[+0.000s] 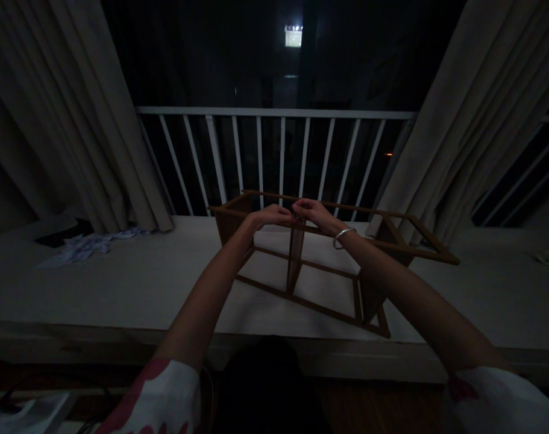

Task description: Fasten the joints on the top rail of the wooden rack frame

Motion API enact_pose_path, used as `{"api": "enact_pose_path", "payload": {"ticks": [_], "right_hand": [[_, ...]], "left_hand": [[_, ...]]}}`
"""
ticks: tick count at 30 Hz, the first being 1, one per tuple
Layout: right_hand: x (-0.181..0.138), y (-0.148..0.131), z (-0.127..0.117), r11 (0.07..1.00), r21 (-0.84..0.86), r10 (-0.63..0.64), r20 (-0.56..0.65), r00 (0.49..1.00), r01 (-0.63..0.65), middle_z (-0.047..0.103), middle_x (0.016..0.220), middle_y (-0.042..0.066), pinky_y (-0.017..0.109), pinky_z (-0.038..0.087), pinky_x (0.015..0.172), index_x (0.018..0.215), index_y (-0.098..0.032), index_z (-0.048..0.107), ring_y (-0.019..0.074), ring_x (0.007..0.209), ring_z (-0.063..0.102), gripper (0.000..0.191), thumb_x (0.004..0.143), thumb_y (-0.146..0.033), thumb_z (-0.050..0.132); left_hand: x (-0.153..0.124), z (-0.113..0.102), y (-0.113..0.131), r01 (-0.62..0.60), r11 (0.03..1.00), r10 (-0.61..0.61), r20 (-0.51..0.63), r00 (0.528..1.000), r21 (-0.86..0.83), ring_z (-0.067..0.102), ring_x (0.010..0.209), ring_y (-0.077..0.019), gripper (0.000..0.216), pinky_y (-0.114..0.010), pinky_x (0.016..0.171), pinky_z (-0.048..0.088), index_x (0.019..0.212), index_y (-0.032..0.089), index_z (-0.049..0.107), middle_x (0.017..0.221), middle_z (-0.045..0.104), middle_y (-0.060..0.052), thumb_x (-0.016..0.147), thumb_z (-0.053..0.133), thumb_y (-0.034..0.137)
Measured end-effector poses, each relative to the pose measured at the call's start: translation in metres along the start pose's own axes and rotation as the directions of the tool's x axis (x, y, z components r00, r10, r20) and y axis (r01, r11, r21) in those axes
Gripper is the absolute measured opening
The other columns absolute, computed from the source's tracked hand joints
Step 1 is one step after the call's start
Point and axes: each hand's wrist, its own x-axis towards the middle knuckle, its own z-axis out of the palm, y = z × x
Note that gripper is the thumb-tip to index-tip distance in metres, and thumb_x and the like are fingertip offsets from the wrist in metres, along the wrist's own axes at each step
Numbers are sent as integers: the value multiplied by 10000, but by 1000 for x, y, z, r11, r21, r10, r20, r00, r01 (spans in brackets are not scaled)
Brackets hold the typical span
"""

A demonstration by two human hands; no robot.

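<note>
A brown wooden shelf frame (328, 307) lies on its side on a pale window ledge. Both hands meet at its upper rail, above the middle shelf board (296, 253). My left hand (274, 214) has its fingers pinched together at the rail, its forearm reaching in from the lower left. Just right of it, my right hand (311, 211) is closed with fingertips bent down to the same spot; a silver bangle (343, 237) circles that wrist. Whatever small thing lies between the fingertips is too dark and tiny to name.
White railing bars (282, 157) stand behind the frame, before a dark window. Beige curtains (75, 120) hang on both sides. Crumpled plastic or paper (87, 246) lies on the ledge (134, 295) at left. A white object (34, 416) sits low at the left.
</note>
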Motion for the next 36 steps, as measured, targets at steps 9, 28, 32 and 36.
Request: {"api": "enact_pose_path", "payload": {"ticks": [9,28,32,36], "right_hand": [[1,1,0,1000,-6,-2,17,1000,2,550,680,14,205,366,513,750,-152,543,83,574,471,323,631,-446,604],[-1,-4,1,999,-35,-27,10,1000,28,498,628,-14,198,348,499,677,-157,474,71,544,430,348,630,-483,588],[0,-2,1,999,-33,-7,2,1000,7,493,612,-19,199,346,485,677,-158,476,68,523,424,356,621,-490,591],[2,2,0,999,-31,12,-59,998,-14,506,634,-10,196,348,475,691,-157,497,68,529,432,359,604,-486,611]], "left_hand": [[0,0,-3,-23,1000,23,-2,1000,0,515,730,-108,404,-204,677,381,878,146,630,822,598,-22,599,552,428],[0,0,-1,-5,1000,6,-14,1000,27,519,744,-109,398,-203,705,382,889,148,632,819,605,-15,602,551,411],[0,0,-1,-4,1000,4,-21,1000,14,521,724,-105,390,-204,695,386,875,149,637,801,609,-15,594,565,411],[1,0,-3,-10,1000,9,-17,1000,-25,521,707,-106,380,-217,682,390,855,139,640,797,609,-24,587,585,403]]}}
